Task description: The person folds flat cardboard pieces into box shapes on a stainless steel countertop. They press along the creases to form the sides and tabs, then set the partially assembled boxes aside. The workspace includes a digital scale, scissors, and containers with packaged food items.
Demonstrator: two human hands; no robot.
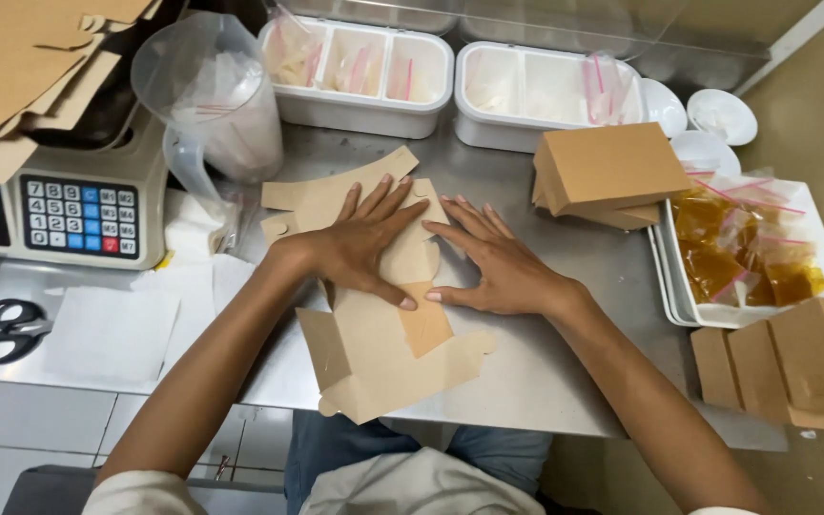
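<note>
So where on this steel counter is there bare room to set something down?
Bare steel counter lies right of the right hand, bordered by the white tray of amber sauce packets and the folded brown cartons. A narrower strip runs before the white compartment bins. The left side is crowded: weighing scale, paper sheets, black scissors.

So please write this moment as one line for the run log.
left hand: flat on cardboard box blank | right hand: flat on same blank | blank: unfolded on steel table | scale: left

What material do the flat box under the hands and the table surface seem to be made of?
Flat box: probably thin brown cardboard, matte, with die-cut flaps and crease lines. Table: apparently stainless steel, grey with a dull brushed sheen and soft reflections.
</note>
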